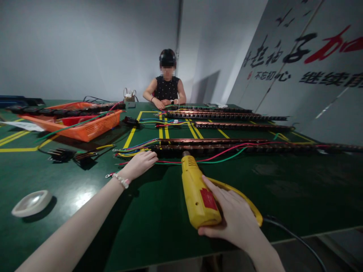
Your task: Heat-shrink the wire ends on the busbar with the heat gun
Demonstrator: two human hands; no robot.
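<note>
A yellow heat gun (194, 189) with a red label is in my right hand (236, 215), which is wrapped round its body and handle. Its dark nozzle points away from me, close to the near edge of a long black strip with copper-coloured bars (212, 141). My left hand (141, 163) has its fingers curled over the bundle of coloured wires (129, 154) at the strip's left end. Red and green wires (221, 156) run along the strip's near side. A ring terminal (109, 175) lies beside my left wrist. My left fingertips are partly hidden.
An orange basket (104, 126) stands at the left, with black strips across it. Black connectors (61, 154) and a white roll of tape (31, 203) lie nearer. More copper-barred strips (227, 115) are farther back, before a seated person (166, 88). The gun's cord (295, 236) trails over the table edge.
</note>
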